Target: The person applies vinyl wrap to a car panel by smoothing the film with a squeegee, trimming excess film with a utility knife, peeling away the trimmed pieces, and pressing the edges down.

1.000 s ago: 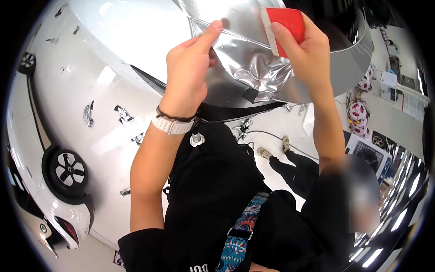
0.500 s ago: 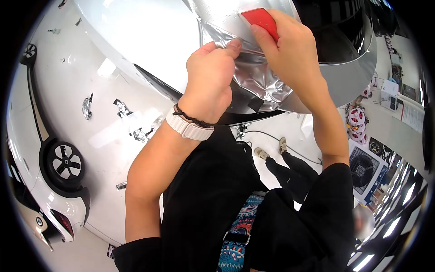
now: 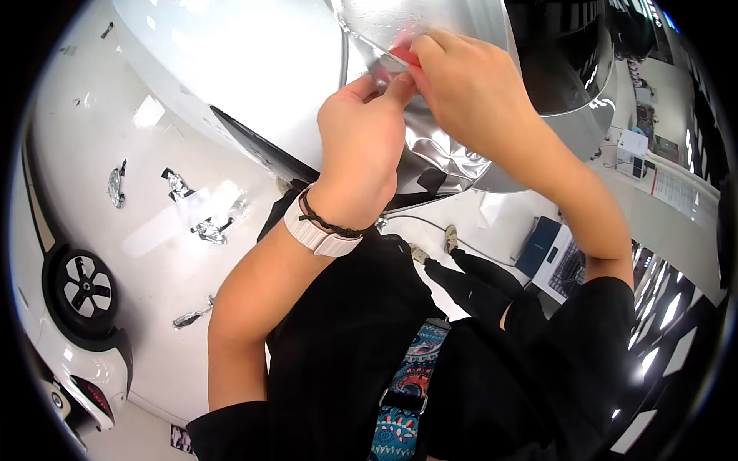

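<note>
Seen from the wearer's head, two bare hands meet at silver film (image 3: 446,147) on a car's curved body, beside a white panel (image 3: 231,69). The right hand (image 3: 480,96) has its grip clamped on a red scraper (image 3: 403,54), mostly hidden by the fingers. The scraper lies against the film near the seam with the white panel; its visible strip slants from upper left to lower right, exposed end pointing left. The left hand (image 3: 358,142), wearing a pale watch (image 3: 323,235), has thumb and forefinger pinched together on the film just below the scraper. The film's crumpled part runs from the hands down and rightward to a dark patch (image 3: 432,181). Silver scraps (image 3: 209,230) lie on the floor (image 3: 154,280).
</note>
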Demonstrator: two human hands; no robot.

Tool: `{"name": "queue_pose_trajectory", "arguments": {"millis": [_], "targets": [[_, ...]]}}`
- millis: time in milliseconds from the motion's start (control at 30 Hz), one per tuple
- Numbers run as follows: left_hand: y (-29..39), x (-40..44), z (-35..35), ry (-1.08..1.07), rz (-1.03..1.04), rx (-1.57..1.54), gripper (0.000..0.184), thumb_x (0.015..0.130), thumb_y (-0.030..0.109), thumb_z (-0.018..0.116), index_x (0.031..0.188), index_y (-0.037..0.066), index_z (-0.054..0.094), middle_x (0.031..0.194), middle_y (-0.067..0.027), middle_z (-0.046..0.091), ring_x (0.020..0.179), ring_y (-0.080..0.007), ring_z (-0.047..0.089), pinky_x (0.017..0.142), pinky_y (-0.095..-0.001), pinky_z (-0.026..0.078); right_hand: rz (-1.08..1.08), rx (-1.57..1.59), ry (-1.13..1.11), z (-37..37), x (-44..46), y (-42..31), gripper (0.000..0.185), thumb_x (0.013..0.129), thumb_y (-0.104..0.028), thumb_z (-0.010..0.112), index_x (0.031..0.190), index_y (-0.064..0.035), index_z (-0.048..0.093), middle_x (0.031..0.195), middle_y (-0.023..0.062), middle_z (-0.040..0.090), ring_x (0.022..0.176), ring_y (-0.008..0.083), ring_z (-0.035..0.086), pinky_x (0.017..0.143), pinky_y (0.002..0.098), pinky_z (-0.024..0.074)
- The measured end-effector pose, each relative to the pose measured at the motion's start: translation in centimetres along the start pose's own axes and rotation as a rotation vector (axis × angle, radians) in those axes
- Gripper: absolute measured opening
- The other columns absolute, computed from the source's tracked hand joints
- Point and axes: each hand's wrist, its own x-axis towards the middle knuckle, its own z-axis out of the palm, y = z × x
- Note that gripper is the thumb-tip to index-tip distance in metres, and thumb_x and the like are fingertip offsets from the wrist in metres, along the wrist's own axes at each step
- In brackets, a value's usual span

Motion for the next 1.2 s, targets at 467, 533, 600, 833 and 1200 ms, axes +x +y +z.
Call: {"name": "queue_pose_trajectory", "arguments": {"millis": [467,533,600,833,1200], "targets": [[0.5,0.9,-2.1,0.047,0.156,-0.064,0.026,0.095,0.012,0.072,0.109,-0.010,0.072,0.091,-0.0048,0.071,0.079,-0.0079,0.059,0.068,-0.0239,0.046,0.029,-0.036,0.068,0.6,3.3,-1.3,0.017,0.094,-0.016,0.069,0.103,-0.0018,0.069,0.089,0.0135,0.070,0.076,0.0369,0.068,0.065,0.0444,0.0539],[0.4,1.0,-1.9,0.051,0.154,-0.083,0.025,0.095,0.012,0.072,0.109,-0.009,0.072,0.091,-0.0049,0.071,0.078,-0.0081,0.059,0.067,-0.0240,0.046,0.004,-0.157,-0.053,0.7,3.6,-1.9,0.016,0.095,-0.016,0.067,0.105,-0.0041,0.069,0.092,0.0131,0.070,0.080,0.0359,0.069,0.068,0.0447,0.0545],[0.4,0.8,-2.0,0.050,0.155,-0.099,0.025,0.095,0.012,0.071,0.109,-0.009,0.072,0.092,-0.0051,0.071,0.078,-0.0083,0.059,0.067,-0.0241,0.046,0.003,-0.176,-0.100,0.2,3.5,-2.2,0.016,0.095,-0.016,0.067,0.106,-0.0049,0.069,0.092,0.0126,0.070,0.081,0.0353,0.069,0.069,0.0448,0.0547],[0.7,0.7,-2.0,0.007,0.144,-0.055,0.031,0.096,0.018,0.072,0.115,-0.007,0.072,0.104,-0.0065,0.072,0.095,-0.0123,0.063,0.085,-0.0264,0.049,0.005,-0.142,-0.183,-1.5,1.0,-1.3,0.014,0.094,-0.016,0.065,0.099,-0.0044,0.069,0.087,0.0090,0.070,0.078,0.0329,0.070,0.067,0.0444,0.0557],[-2.0,2.7,-2.3,0.054,0.369,-0.067,0.022,0.096,0.011,0.067,0.101,-0.009,0.074,0.084,-0.0132,0.077,0.068,-0.0138,0.067,0.065,-0.0300,0.052,0.096,-0.260,-0.227,0.0,7.5,-3.9,0.022,0.094,-0.018,0.062,0.086,0.0009,0.067,0.085,0.0185,0.071,0.072,0.0396,0.068,0.065,0.0476,0.0546]]}}
